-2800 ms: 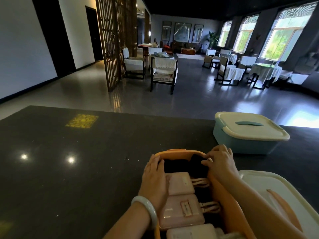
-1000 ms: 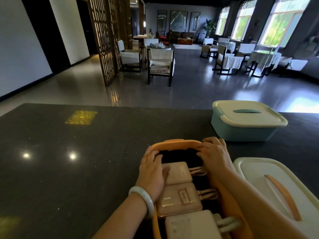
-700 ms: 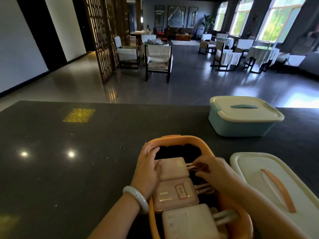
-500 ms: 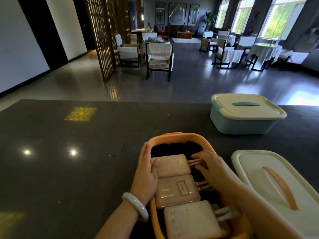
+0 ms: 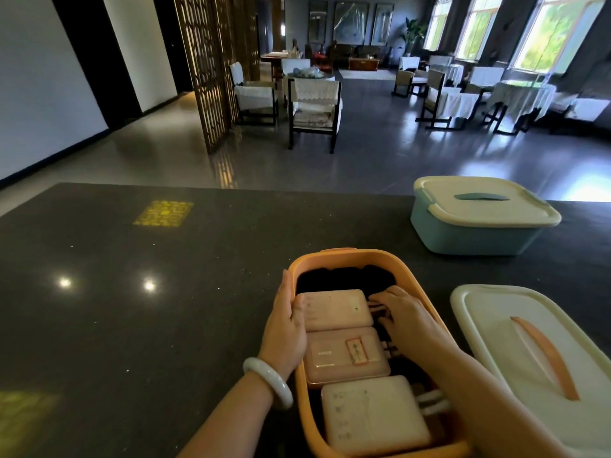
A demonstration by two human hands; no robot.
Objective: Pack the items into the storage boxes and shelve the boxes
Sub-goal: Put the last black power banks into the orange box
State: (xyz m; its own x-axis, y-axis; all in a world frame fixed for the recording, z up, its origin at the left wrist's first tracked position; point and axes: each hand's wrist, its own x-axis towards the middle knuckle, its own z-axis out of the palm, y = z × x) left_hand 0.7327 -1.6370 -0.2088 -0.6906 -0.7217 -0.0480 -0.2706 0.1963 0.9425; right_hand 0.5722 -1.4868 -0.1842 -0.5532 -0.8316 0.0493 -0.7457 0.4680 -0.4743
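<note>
An orange storage box (image 5: pixel 344 257) stands open on the dark counter in front of me. Three pale pink power banks lie in a row inside it: a far one (image 5: pixel 334 309), a middle one (image 5: pixel 344 355) and a near one (image 5: pixel 373 414), with their cords at the right and something black (image 5: pixel 344 277) at the far end. My left hand (image 5: pixel 286 328) rests flat on the box's left rim and touches the far power bank's left edge. My right hand (image 5: pixel 405 317) is inside the box on the right, fingers bent over the cords beside the far power bank.
The box's cream lid with an orange handle (image 5: pixel 535 355) lies on the counter (image 5: pixel 148 325) to the right. A closed teal box with a cream lid (image 5: pixel 479 216) stands at the far right. Beyond the counter's far edge are chairs and tables on a grey floor.
My right hand has moved from the box's far right rim down onto the cords inside. My left hand has slid from on top of the power banks to the left rim.
</note>
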